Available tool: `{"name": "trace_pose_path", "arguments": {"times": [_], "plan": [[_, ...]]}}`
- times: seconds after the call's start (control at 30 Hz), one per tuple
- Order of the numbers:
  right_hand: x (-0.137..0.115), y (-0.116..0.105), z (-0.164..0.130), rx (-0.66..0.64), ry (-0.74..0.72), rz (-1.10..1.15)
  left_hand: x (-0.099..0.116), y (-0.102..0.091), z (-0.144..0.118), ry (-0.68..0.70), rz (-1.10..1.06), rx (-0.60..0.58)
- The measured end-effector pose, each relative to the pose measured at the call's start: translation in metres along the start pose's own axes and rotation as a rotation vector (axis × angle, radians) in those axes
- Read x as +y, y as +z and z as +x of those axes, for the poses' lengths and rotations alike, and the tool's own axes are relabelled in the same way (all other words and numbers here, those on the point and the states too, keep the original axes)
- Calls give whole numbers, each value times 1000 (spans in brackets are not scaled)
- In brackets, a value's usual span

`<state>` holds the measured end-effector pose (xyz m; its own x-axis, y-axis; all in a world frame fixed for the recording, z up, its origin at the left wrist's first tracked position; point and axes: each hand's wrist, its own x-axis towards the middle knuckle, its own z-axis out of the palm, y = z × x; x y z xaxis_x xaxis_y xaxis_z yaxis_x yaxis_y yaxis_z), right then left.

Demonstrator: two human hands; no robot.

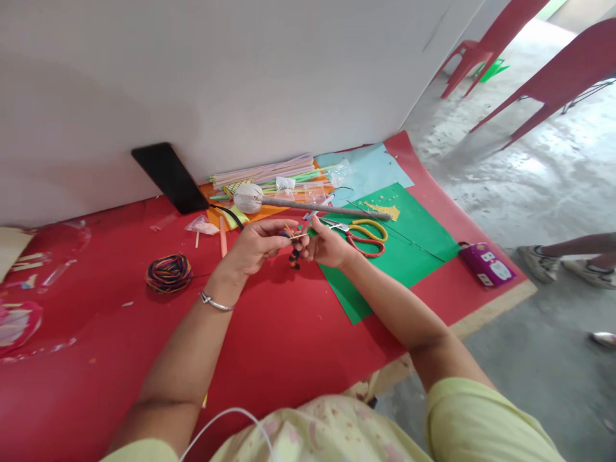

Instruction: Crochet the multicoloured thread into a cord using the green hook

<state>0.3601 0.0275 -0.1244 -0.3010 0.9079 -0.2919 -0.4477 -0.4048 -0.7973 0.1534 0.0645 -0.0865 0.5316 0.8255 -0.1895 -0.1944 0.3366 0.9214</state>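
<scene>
Both hands are meeting over the middle of the red sheet (pixel 269 333) that is covering the floor against the white wall (pixel 240 70). The left hand (pixel 255 247) is pinching with fingers closed narrowly around the end of a thin stick (pixel 299 237), and the right hand (pixel 327 245) is gripping the other end with its fingers curled tight. A short length of multicoloured yarn wrap (pixel 294 258) is hanging from the stick between the two hands, just above the sheet. A silver bangle (pixel 215 302) is sitting on the left wrist.

The ball of multicoloured yarn (pixel 169 273) is lying on the sheet to the left of the left hand, near but apart from it. Scissors (pixel 363 235) with yellow and red handles are lying just beyond the right hand, on the near-left part of a green paper sheet (pixel 409 256). A long grey stick with a white round head (pixel 298 204) is lying behind the hands, toward the wall. A bundle of straws (pixel 269 173) is lying along the wall edge, beside a light blue paper (pixel 370 168). A black phone (pixel 168 176) is leaning against the wall. A purple box (pixel 486 264) is sitting at the right edge of the sheet. Another person's feet (pixel 563 263) are resting on the concrete floor further right, and red plastic chairs (pixel 553 70) are standing beyond.
</scene>
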Motion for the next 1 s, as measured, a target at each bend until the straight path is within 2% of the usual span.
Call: {"name": "trace_pose_path", "arguments": {"times": [0.1, 0.27, 0.5, 0.63, 0.73, 0.87, 0.93, 1.0], "plan": [[-15, -14, 10, -155, 130, -112, 4, -2, -1, 13, 30, 10], [-27, -21, 24, -285, 77, -153, 6, -4, -2, 56, 76, 132], [-35, -14, 19, -307, -73, -264, 10, -5, -6, 27, 124, 129], [-38, -13, 20, -306, -149, -269, 15, -2, -7, 65, 150, 137], [-37, -11, 20, -253, -204, -284, 17, 0, -8, 112, 156, 164], [-36, -2, 12, -121, -413, -464, 17, 3, -7, 195, 182, 284], [-34, 4, 8, -74, -635, -671, 16, 6, -7, 241, 159, 369], [-30, 8, 5, -53, -927, -922, 16, 9, -7, 265, 108, 420]]}}
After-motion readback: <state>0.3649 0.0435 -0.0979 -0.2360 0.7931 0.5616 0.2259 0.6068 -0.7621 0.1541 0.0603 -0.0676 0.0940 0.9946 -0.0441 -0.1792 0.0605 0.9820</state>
